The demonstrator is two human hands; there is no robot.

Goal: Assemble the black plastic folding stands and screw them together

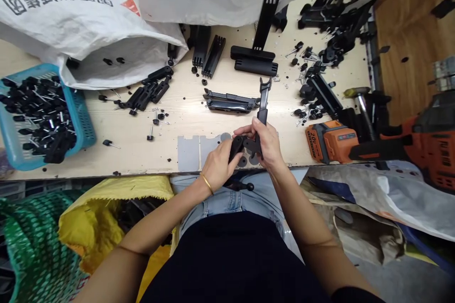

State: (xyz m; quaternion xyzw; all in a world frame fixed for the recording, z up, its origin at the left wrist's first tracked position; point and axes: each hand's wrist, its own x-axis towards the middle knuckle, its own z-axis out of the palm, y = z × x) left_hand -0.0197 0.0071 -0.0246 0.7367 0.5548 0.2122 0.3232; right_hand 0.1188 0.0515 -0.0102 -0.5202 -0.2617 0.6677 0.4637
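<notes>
On the counter (138,154), far left by its front edge, stands a blue plastic basket (85,123) of black-headed metal screws (39,109). Midway along that edge, the left hand (217,163) grips a short black plastic piece with a rounded end (236,146); just beside it, the right hand (269,144) is closed around a slim black-and-grey arm with a forked tip (263,99). The step appears to be fitting these together, which would call for lining up their near ends. Near the front right corner sits an orange-and-grey battery pack (332,143).
</notes>
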